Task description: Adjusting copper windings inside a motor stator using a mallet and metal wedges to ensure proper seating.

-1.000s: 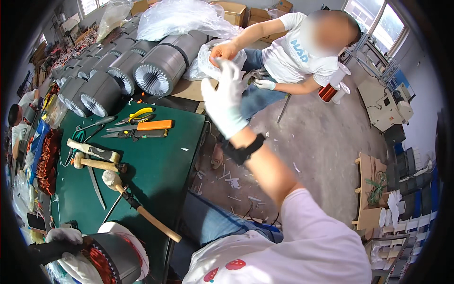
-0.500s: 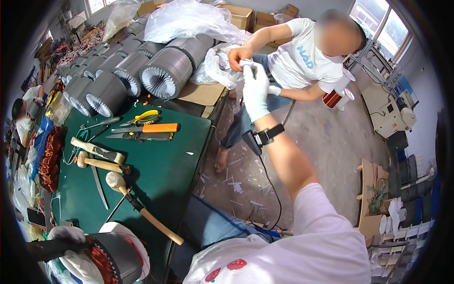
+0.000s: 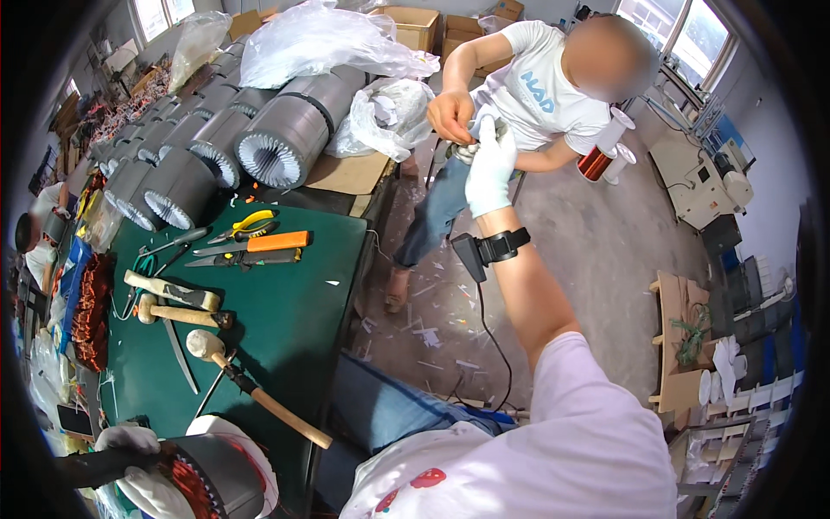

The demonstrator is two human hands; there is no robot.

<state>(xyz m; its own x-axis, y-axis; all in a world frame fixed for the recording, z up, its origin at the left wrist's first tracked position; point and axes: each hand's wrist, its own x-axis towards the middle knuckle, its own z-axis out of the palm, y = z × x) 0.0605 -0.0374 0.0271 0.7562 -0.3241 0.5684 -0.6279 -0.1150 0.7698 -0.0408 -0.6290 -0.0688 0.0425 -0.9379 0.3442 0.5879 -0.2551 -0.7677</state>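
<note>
My right hand (image 3: 491,173), in a white glove, is raised over the floor beyond the table. Its fingers are closed at the tips around something small and pale that I cannot make out. Right beside it is a co-worker's bare hand (image 3: 451,117), its fingertips bunched close to mine. At the lower left my left hand (image 3: 154,491), also gloved, lies against the end of a grey motor stator (image 3: 232,471) with red-brown windings (image 3: 192,484). A dark bar-shaped object (image 3: 99,464) crosses that hand and hides most of its fingers. White material wraps the stator's far end.
On the green table (image 3: 285,320) lie several mallets (image 3: 207,346), yellow-handled pliers (image 3: 251,227) and an orange-handled blade (image 3: 277,242). Grey stators (image 3: 285,143) fill the back under plastic sheeting (image 3: 320,43). A cable (image 3: 497,346) hangs from my right wrist device. Scraps litter the floor.
My right hand has shifted a little to the right and down, and the co-worker's bare hand has moved right with it. My left hand stays at the stator.
</note>
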